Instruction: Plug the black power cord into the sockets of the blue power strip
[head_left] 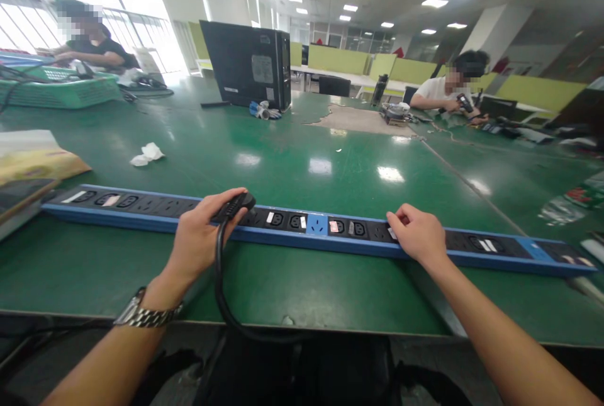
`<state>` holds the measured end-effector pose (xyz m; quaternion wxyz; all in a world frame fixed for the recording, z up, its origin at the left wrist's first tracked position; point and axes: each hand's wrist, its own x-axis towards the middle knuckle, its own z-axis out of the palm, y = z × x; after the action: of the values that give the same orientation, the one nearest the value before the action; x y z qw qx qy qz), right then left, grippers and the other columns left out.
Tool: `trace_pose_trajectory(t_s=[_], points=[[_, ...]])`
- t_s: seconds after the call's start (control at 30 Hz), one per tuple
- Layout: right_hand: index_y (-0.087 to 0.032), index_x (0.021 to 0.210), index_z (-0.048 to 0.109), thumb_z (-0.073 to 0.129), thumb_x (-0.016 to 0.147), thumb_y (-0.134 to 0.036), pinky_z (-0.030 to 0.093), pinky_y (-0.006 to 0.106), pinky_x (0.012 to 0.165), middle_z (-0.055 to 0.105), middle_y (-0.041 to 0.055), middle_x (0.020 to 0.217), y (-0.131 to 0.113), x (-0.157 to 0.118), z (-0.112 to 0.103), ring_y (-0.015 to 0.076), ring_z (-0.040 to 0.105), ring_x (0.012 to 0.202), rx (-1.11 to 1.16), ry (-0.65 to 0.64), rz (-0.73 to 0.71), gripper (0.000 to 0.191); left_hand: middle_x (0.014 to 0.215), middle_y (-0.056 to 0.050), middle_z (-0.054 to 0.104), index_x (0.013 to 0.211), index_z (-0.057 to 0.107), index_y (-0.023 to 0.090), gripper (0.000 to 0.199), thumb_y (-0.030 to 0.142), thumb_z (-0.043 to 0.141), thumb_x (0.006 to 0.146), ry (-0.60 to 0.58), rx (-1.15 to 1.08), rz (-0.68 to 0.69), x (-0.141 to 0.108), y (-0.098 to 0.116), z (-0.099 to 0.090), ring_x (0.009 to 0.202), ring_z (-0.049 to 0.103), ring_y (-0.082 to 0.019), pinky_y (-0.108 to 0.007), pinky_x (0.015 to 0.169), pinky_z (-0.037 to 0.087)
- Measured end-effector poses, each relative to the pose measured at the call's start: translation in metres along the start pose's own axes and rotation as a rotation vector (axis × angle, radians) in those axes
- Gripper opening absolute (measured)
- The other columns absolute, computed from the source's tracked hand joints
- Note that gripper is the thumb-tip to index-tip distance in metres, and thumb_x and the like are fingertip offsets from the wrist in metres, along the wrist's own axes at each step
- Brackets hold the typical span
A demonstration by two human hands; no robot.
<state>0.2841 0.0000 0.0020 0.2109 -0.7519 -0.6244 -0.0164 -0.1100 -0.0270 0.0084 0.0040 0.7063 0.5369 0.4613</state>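
A long blue-edged power strip (283,239) with black sockets and two blue sections lies across the green table. My left hand (201,230) is closed around a black plug (238,206), held over the strip left of its middle. From the plug a thick black cable (221,286) hangs down past the table's front edge. Over the right half of the strip is my right hand (418,230), its fingers curled together at a small white label. Whether those fingertips grip anything is hidden.
A black computer case (250,66) stands at the back, with gloves (265,110) before it. Crumpled tissue (148,154) and a green basket (61,92) are at the left, a plastic bottle (578,198) at the right. Two people sit across the table, left and right.
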Motion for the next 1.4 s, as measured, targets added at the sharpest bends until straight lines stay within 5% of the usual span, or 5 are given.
trace_pose_trajectory(t_s=[0.37,0.83,1.4], points=[[-0.023,0.068,0.06,0.05,0.083,-0.049,0.024,0.026,0.055,0.066,0.001,0.068,0.0,-0.001,0.0,0.0155,0.051,0.062,-0.011,-0.008,0.007,0.032,0.108,-0.008,0.072,0.115,0.067,0.021,0.035,0.044,0.056,0.091,-0.221,0.058,0.182,0.001,-0.011,0.004,0.099,0.067,-0.025,-0.039,0.091,0.051],[-0.024,0.068,0.059,0.049,0.084,-0.05,0.025,0.026,0.055,0.065,0.001,0.067,0.001,-0.001,0.001,0.0157,0.05,0.062,-0.032,0.003,-0.01,0.032,0.117,-0.007,0.069,0.123,0.059,0.023,0.033,0.038,0.053,0.095,-0.164,0.122,0.232,-0.015,-0.019,0.014,0.108,0.062,-0.025,-0.042,0.096,0.047],[-0.022,0.069,0.061,0.049,0.085,-0.046,0.023,0.026,0.054,0.066,0.0022,0.067,-0.001,-0.002,0.0,0.0153,0.051,0.06,-0.014,0.013,-0.031,0.032,0.106,-0.008,0.07,0.114,0.066,0.023,0.038,0.05,0.056,0.089,-0.21,0.071,0.088,-0.005,-0.016,0.006,0.101,0.064,-0.027,-0.042,0.091,0.049]])
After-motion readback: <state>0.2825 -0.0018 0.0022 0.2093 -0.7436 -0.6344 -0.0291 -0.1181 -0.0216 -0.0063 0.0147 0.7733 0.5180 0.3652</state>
